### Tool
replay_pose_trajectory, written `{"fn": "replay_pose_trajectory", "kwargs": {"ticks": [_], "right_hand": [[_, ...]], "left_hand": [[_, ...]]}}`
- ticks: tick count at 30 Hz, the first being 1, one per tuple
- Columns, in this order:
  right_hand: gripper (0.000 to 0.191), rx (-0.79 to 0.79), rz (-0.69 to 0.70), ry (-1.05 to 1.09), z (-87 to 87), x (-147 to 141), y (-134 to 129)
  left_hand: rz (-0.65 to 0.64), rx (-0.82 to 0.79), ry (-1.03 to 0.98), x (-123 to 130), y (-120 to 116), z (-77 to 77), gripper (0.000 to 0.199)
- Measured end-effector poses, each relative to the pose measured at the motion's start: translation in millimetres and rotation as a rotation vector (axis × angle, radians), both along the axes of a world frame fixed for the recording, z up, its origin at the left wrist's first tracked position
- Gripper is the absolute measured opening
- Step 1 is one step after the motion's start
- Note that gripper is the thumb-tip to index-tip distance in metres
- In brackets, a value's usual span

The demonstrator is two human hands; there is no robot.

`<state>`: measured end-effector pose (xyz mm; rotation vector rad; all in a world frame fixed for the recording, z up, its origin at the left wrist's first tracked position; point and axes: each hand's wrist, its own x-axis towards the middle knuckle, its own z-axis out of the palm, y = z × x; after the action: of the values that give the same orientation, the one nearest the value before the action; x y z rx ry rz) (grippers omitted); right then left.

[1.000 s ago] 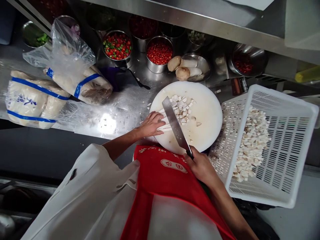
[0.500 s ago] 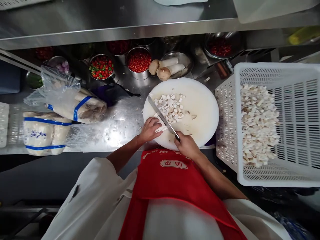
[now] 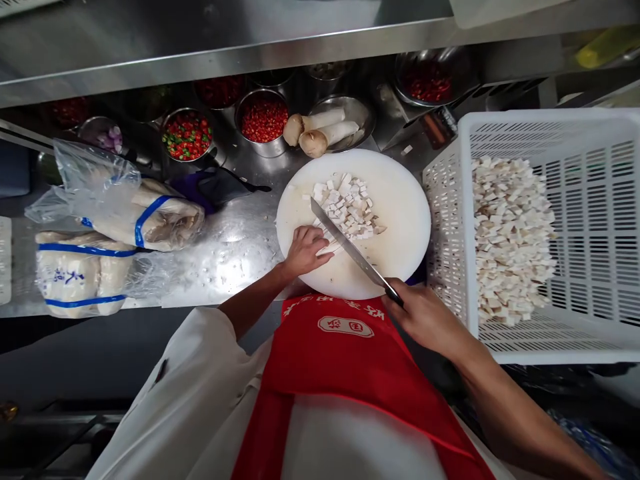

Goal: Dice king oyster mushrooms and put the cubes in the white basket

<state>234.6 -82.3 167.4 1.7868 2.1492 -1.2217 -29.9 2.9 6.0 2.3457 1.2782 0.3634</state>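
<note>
I have the right hand (image 3: 417,313) closed round the black handle of a long knife (image 3: 347,245), whose blade slants over the white cutting board (image 3: 403,207) at the bench's (image 3: 235,247) front edge; whether its edge touches the board I can't tell. My left hand (image 3: 307,252), fingers bent, holds pale mushroom strips (image 3: 334,245) down on the board's left half, close beside the blade, with diced mushroom (image 3: 350,207) just beyond. Past the board's back rim, whole mushrooms (image 3: 327,139) rest on a metal plate (image 3: 369,115). To the right, a white basket (image 3: 467,233) with more cubes reaches beyond the front edge. Toward the bench's left end I see two blue-banded bags (image 3: 77,270); the nearer one carries blue characters, too small for me to read. The red apron (image 3: 340,367) shows a line of pale characters and an outlined badge (image 3: 346,326) with two more, which I can't read reliably either.
</note>
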Motion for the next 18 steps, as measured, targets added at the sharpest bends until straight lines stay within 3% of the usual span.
{"fn": "replay_pose_trajectory", "kwargs": {"ticks": [3,8,10,12,16,18], "right_hand": [[0.030,-0.052,0.034,-0.042,-7.2,-2,-1],[0.028,0.010,0.065,-0.150,-61.6,-34,27],[0.028,0.042,0.051,-0.129,-70.6,-42,37],[0.028,0.056,0.051,-0.111,-63.2,-41,37],[0.031,0.038,0.081,-0.093,-23.0,-23,16],[0.031,-0.018,0.096,-0.092,-11.7,-19,6]], "left_hand": [[-0.020,-0.026,-0.010,3,2,-1.2,0.034],[-0.045,-0.012,-0.039,3,3,4.2,0.033],[-0.057,0.019,-0.073,0,1,5.9,0.031],[-0.053,0.072,-0.133,-5,-3,5.5,0.028],[-0.019,0.137,-0.197,-13,-9,-0.4,0.025],[-0.036,0.127,-0.198,-14,-10,-3.4,0.023]]}}
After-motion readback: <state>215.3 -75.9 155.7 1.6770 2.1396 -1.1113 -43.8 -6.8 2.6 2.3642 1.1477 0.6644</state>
